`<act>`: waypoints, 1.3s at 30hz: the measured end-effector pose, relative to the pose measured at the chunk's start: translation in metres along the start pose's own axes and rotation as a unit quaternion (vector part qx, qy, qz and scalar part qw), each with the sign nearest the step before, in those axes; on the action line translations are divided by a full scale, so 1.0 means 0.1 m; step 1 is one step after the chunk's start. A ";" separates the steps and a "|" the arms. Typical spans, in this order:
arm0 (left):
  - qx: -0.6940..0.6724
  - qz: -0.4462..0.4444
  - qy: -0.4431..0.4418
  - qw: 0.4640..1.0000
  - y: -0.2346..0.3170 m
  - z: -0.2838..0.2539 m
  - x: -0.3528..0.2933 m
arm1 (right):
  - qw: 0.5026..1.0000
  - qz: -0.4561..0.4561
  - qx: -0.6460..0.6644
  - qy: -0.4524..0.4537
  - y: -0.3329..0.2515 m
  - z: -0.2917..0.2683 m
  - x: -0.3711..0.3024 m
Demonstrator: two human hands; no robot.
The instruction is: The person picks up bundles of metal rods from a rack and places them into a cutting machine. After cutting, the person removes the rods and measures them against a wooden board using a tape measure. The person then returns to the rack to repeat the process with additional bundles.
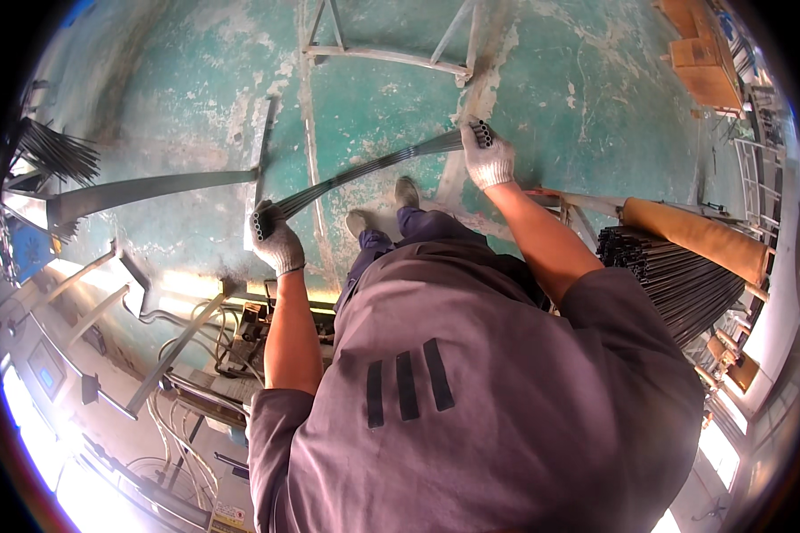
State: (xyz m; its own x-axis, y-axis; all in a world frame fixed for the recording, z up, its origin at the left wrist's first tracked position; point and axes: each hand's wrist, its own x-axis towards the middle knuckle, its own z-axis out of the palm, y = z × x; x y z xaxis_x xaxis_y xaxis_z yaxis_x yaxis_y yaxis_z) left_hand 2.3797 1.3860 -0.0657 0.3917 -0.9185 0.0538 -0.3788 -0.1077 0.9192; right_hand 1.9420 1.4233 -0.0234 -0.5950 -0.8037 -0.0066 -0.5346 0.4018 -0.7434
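A bundle of thin dark metal tubes (pixel 373 166) stretches across in front of me, its open round ends showing at both sides. My left hand (pixel 278 242), in a pale knit glove, is closed round the bundle's left end. The right end sits higher in the picture, gripped by my gloved right hand (pixel 488 157). Between the two hands the tubes lie side by side. Below them my shoes stand on the floor.
A large stack of dark tubes (pixel 676 275) lies at the right beside a tan roll (pixel 698 238). More tubes (pixel 58 153) stick out at far left near a long grey strip (pixel 160 189). A metal frame (pixel 391 56) stands ahead on the worn green floor (pixel 400 98). Machinery with cables (pixel 249 342) is at lower left.
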 end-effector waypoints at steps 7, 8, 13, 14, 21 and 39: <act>-0.011 -0.004 0.002 1.000 0.04 0.02 -0.01 | 1.000 0.001 -0.021 0.000 0.03 0.02 0.00; -0.011 -0.001 0.002 1.000 0.01 0.01 -0.01 | 1.000 -0.001 -0.026 0.001 0.05 0.03 0.00; 0.007 0.010 0.002 1.000 -0.01 0.01 -0.01 | 0.999 -0.007 0.044 0.003 0.14 0.09 0.00; 0.014 0.012 0.001 1.000 0.02 0.02 -0.02 | 0.998 -0.002 0.068 0.002 0.19 0.12 0.00; 0.021 0.009 0.002 1.000 0.02 0.01 0.00 | 1.000 -0.020 0.008 0.010 0.06 0.09 -0.01; 0.046 -0.032 -0.019 0.998 0.29 -0.01 0.00 | 0.999 -0.043 -0.022 0.007 0.10 0.10 0.01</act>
State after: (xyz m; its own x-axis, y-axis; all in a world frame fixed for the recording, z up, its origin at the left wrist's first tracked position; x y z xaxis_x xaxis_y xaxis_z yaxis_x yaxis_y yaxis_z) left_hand 2.3693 1.3828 -0.0383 0.3852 -0.9226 -0.0199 -0.4299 -0.1985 0.8808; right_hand 1.9420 1.4225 -0.0373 -0.5535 -0.8302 0.0662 -0.6103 0.3502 -0.7106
